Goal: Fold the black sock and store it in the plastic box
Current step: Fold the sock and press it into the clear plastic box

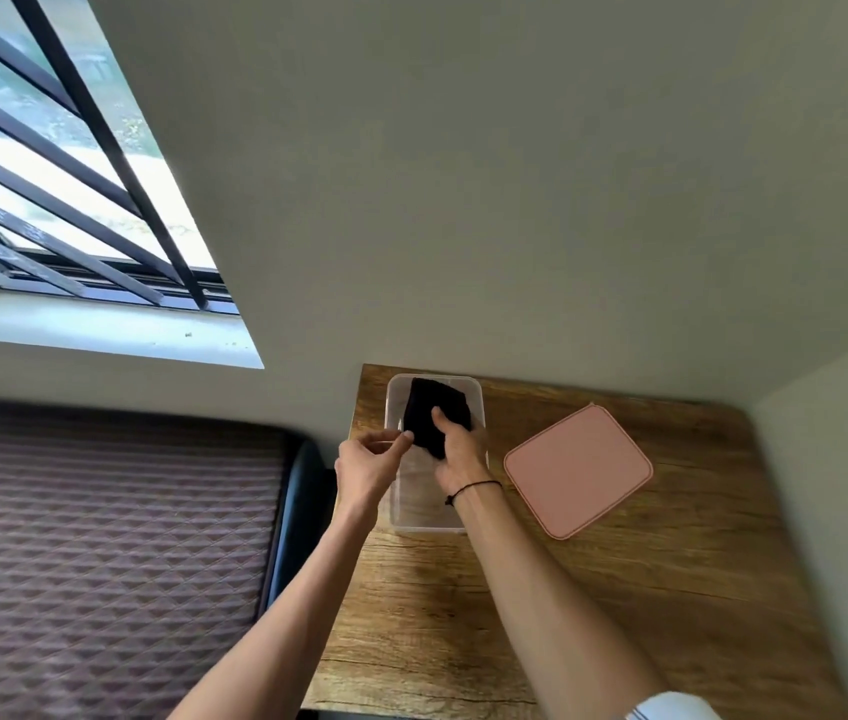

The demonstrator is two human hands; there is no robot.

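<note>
A folded black sock hangs over the far half of a clear plastic box on the wooden table. My right hand grips the sock from the near side, thumb on top. At the box's left wall, my left hand pinches the sock's near-left corner between thumb and fingertips. The sock's lower end is hidden behind my right hand. Whether the sock touches the box's bottom I cannot tell.
A pink lid lies flat on the table to the right of the box. A bed with a brown quilted cover stands left of the table. Walls close the table's far and right sides; a barred window is upper left.
</note>
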